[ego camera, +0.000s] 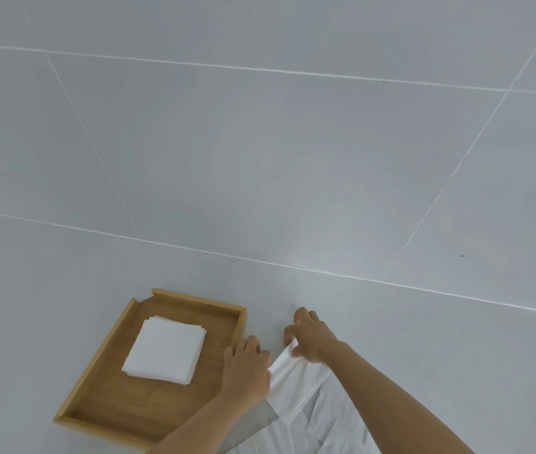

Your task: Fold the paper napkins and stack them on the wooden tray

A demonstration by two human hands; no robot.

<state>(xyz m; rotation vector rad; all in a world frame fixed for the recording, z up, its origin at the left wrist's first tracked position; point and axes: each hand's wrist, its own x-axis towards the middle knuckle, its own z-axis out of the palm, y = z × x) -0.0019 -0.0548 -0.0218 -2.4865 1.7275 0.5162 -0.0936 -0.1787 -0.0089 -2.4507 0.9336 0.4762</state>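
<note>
A wooden tray [109, 398] lies on the white tiled floor at lower left. On it rests a neat stack of folded white napkins [165, 350]. Just right of the tray, a white paper napkin [293, 385] is lifted off the floor between my hands. My left hand [247, 365] grips its left edge beside the tray's right rim. My right hand [309, 335] pinches its upper right corner. More unfolded white napkins [335, 430] lie loosely overlapped beneath, partly hidden by my forearms.
White floor tiles with thin grout lines [260, 260] stretch away in all directions. A small dark speck [463, 256] marks the floor at the far right.
</note>
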